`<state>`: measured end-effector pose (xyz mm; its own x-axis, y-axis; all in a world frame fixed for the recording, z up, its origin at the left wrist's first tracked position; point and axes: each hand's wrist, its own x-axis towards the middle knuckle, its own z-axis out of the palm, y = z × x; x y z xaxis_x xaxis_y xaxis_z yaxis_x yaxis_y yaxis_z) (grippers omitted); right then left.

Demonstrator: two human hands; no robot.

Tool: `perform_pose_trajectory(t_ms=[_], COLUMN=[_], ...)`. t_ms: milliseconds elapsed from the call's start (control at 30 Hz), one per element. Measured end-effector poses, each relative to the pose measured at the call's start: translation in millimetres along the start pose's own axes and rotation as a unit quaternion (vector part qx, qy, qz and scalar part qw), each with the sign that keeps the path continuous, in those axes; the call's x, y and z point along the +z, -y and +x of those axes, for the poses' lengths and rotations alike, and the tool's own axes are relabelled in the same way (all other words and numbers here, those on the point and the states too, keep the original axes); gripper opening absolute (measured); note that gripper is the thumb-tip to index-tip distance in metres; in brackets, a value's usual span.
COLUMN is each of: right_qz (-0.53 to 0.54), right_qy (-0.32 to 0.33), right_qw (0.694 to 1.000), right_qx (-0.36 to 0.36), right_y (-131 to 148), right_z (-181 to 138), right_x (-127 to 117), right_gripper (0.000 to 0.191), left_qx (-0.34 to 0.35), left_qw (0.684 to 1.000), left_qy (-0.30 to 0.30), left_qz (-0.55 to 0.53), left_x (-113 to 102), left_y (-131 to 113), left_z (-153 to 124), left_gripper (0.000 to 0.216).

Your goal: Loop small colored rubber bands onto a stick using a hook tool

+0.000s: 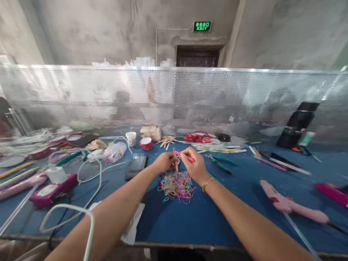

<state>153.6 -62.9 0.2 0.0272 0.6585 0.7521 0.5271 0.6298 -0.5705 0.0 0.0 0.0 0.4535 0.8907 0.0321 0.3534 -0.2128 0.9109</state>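
My left hand (pixel 165 161) is closed, its fingers pinching a flat wooden stick (pixel 176 161) that stands nearly upright. A small pinkish ring-like bit shows by those fingertips, too small to make out. My right hand (pixel 194 165), with a gold bracelet at the wrist, grips a thin pinkish-red stick (pixel 191 158), whose far end reaches across to the wooden stick. Both hands are close together over a loose pile of small colourful elastic bands (pixel 177 186) on the blue table. The fingertips partly hide where the two sticks meet.
Green-handled pliers (pixel 224 166) lie right of my hands; a dark phone-like slab (pixel 136 167) lies left. Pink glue guns (pixel 292 206) rest at both sides. A white cable (pixel 100 177) loops at left. A paper cup (pixel 131 138) stands behind, before a perforated metal screen (pixel 152 98).
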Motion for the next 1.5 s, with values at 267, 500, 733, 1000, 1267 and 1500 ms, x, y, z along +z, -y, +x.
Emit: perform_pose_trajectory(t_ms=[267,500,733,1000,1267,1500], right_qz=[-0.018,-0.006,-0.007,-0.015,-0.013,-0.020], right_qy=[-0.015,-0.002,-0.012,-0.010,-0.001,-0.020], right_qw=[1.000,1.000,1.000,1.000,1.000,0.999], right_qx=[0.013,0.007,0.014,0.009,0.001,0.019], right_y=[1,3,2,2,4,3], right_z=[1,1,1,1,1,1], right_x=[-1,0,-1,-1,-1,-2], right_gripper=[0.013,0.012,0.012,0.013,0.013,0.014], left_qx=[-0.024,-0.029,-0.028,-0.027,-0.022,-0.033], left_qw=[1.000,1.000,0.999,0.999,1.000,0.999], left_qy=[-0.007,-0.010,-0.010,-0.014,-0.014,-0.010], left_qz=[0.013,0.004,0.022,0.016,0.007,0.022], left_x=[-2,-1,-2,0,-1,-1], left_y=[-12,-14,-10,-12,-12,-12], left_z=[-7,-9,-7,-8,-7,-6], left_gripper=[0.014,0.015,0.014,0.013,0.014,0.015])
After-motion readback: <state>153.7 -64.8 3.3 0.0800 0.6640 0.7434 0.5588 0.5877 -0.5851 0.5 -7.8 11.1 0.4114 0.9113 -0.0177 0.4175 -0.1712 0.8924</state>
